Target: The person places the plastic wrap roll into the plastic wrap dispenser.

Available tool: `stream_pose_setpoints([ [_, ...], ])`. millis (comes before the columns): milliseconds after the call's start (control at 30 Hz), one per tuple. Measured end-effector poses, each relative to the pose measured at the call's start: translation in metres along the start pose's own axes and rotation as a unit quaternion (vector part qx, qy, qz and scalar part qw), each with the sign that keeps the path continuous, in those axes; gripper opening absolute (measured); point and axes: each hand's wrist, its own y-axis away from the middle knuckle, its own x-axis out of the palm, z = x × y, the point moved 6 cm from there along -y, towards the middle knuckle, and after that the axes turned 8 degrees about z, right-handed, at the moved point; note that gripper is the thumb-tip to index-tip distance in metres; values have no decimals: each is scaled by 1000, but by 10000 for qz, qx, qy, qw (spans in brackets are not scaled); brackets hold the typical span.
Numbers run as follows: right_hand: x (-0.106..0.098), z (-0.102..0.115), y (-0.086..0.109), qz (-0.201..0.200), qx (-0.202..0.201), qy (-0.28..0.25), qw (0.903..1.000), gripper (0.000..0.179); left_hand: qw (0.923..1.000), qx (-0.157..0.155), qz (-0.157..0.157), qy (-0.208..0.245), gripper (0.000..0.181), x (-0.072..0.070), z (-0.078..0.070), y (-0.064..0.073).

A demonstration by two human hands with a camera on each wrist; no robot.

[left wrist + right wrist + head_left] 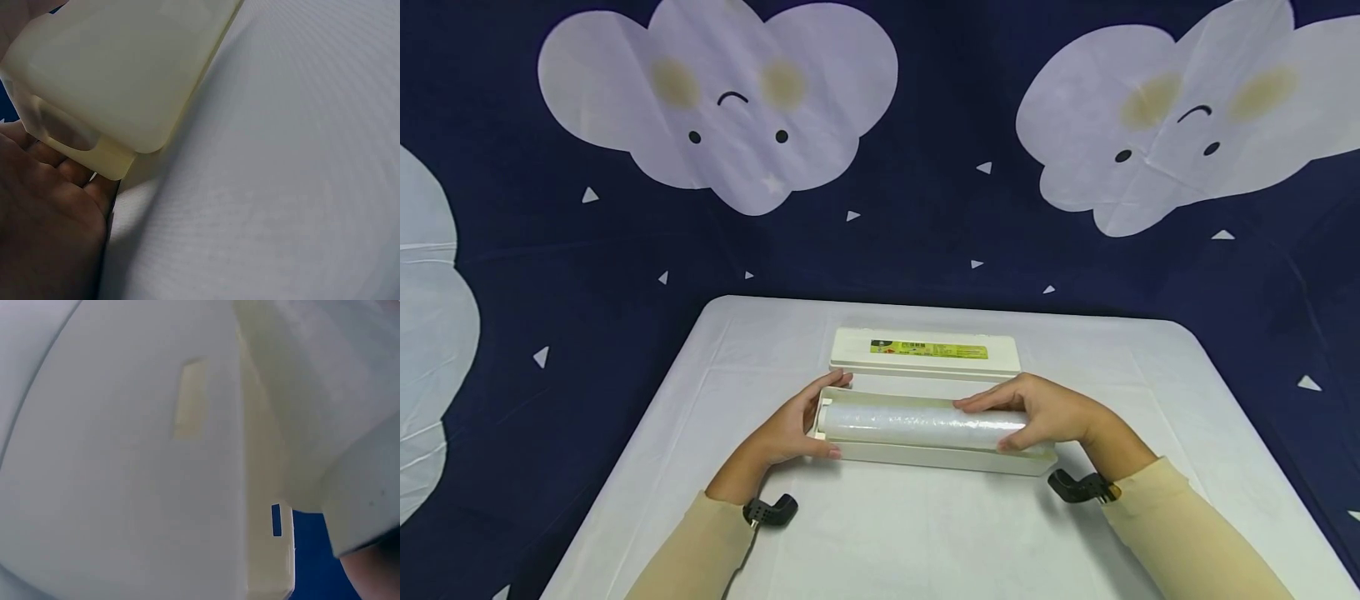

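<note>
In the centre of the frame, a cling film roll (910,425) is lying lengthwise in a white box (925,457) on the surface (925,533), between both grips. The left grip (790,427) is curling round the box's left end, thumb in front and fingers behind. The right grip (1051,408) is pinching the roll's right end between thumb and fingers. A labelled lid (925,364) is lying just above the box in the frame.

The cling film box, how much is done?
Done: the lid is off, lying behind the box base. In hand: the left hand holds the base's left end while the right hand grips the cling film roll. Still to do, perhaps: settle or lift out the roll, then cover the open base.
</note>
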Motion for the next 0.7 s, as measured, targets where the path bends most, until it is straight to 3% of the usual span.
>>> stream_pose_setpoints([
  [700, 1, -7, -2, 8, 296, 104, 9995, 72, 10000, -4, -24, -31, 120, 0, -1, 0],
])
